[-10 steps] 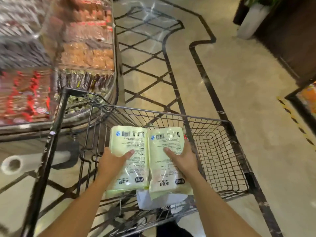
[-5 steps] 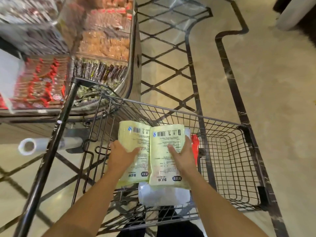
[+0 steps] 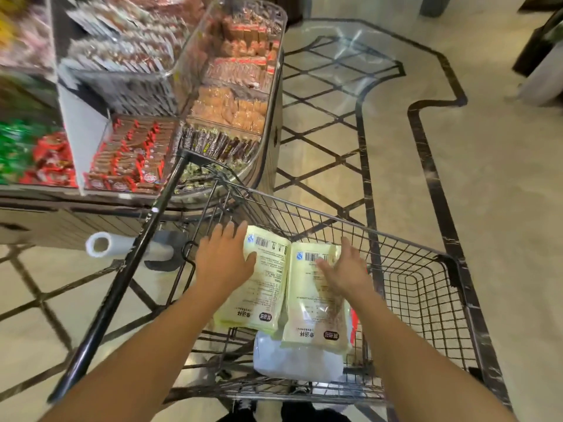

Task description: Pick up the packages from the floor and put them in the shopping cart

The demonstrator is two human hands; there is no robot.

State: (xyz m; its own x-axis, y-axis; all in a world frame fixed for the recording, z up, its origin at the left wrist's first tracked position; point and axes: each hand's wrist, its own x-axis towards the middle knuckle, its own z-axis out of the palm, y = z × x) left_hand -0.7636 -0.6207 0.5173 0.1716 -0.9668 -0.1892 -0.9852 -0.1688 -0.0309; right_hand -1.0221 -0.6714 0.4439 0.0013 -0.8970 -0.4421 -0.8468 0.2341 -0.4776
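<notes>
Our fingers are spread and loose, gripping nothing: the left hand (image 3: 224, 263) lies open against the outer edge of the left package (image 3: 263, 287), thumb resting on its face, while the right hand (image 3: 345, 271) rests flat on the right package (image 3: 316, 303) with fingers fanned across its printed back. The two pale yellow-green packages lie side by side, edges touching, barcodes pointing away from us, inside the wire shopping cart (image 3: 426, 287). They sit on top of a white bag (image 3: 297, 359) at the near end of the basket; a sliver of something red (image 3: 353, 325) shows just beside the right package. The cart's black handle bar (image 3: 128, 275) slants past our left forearm. Beyond it stands a clear display bin of wrapped snacks (image 3: 231, 95), and a roll of plastic bags (image 3: 99, 245) hangs below its ledge. The marble floor (image 3: 487, 184) spreads out to the right.
</notes>
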